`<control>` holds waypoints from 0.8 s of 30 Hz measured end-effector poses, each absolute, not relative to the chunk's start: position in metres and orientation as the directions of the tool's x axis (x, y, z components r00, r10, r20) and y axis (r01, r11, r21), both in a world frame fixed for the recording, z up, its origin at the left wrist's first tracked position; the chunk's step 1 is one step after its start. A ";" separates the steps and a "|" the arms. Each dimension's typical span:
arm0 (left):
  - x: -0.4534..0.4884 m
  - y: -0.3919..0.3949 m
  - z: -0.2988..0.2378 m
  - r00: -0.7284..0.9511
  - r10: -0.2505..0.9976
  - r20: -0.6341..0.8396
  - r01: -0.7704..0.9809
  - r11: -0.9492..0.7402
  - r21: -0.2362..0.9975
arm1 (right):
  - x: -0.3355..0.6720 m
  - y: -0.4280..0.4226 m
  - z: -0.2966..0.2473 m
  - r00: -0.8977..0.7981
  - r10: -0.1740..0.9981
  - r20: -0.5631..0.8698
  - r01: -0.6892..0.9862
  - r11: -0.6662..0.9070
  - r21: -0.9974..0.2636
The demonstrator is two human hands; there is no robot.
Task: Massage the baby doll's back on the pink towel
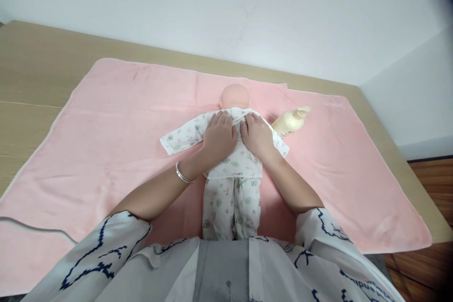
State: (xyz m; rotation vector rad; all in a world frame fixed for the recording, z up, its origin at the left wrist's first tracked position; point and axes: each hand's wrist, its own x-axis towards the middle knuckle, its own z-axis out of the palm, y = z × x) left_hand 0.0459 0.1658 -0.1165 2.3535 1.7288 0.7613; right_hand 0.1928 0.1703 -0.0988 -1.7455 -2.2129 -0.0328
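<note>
A baby doll lies on its back, its smooth round head pointing away from me. It wears a white long-sleeved top with small prints and matching trousers. My left hand rests flat on the left side of the doll's chest, fingers stretched toward the collar. On the other side of the chest lies my right hand, its fingers also extended over the cloth. Both thumbs point inward with a narrow gap between them. The doll's face and hands do not show.
Beside the doll's right-hand sleeve a cream pump bottle lies tilted on the pink blanket. The blanket covers much of a wooden table against a white wall. A grey cord runs across the lower left.
</note>
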 end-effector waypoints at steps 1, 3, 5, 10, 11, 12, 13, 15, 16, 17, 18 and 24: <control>0.043 0.172 -0.117 0.199 0.932 0.303 0.853 -0.317 0.414 | 0.189 0.165 -0.099 -0.212 0.938 0.276 0.949 0.265 -0.169; 0.038 0.184 -0.118 0.170 0.950 0.261 0.843 -0.277 0.461 | 0.183 0.154 -0.100 -0.232 0.927 0.296 0.945 0.286 -0.157; 0.037 0.189 -0.118 0.157 0.960 0.234 0.843 -0.253 0.474 | 0.180 0.148 -0.101 -0.244 0.921 0.305 0.940 0.302 -0.160; 0.048 0.169 -0.115 0.181 0.957 0.227 0.861 -0.266 0.434 | 0.191 0.167 -0.105 -0.220 0.930 0.295 0.926 0.294 -0.237; 0.051 0.163 -0.114 0.196 0.954 0.224 0.858 -0.278 0.432 | 0.195 0.173 -0.107 -0.210 0.932 0.295 0.924 0.288 -0.252; 0.053 0.158 -0.113 0.211 0.952 0.221 0.854 -0.290 0.432 | 0.197 0.178 -0.108 -0.199 0.934 0.295 0.922 0.281 -0.265; 0.054 0.156 -0.112 0.219 0.950 0.221 0.850 -0.297 0.435 | 0.199 0.182 -0.109 -0.191 0.935 0.298 0.921 0.276 -0.275; 0.052 0.156 -0.112 0.226 0.948 0.226 0.840 -0.307 0.448 | 0.200 0.184 -0.110 -0.193 0.931 0.310 0.916 0.284 -0.282; 0.050 0.160 -0.112 0.224 0.948 0.227 0.833 -0.307 0.460 | 0.198 0.182 -0.111 -0.204 0.925 0.321 0.913 0.298 -0.279; 0.047 0.165 -0.113 0.222 0.949 0.225 0.827 -0.305 0.472 | 0.196 0.179 -0.111 -0.220 0.917 0.332 0.908 0.317 -0.275; 0.043 0.172 -0.113 0.219 0.951 0.218 0.823 -0.300 0.483 | 0.194 0.174 -0.111 -0.240 0.908 0.343 0.901 0.340 -0.269; 0.034 0.188 -0.115 0.184 0.966 0.182 0.849 -0.250 0.465 | 0.185 0.154 -0.112 -0.290 0.873 0.391 0.895 0.393 -0.213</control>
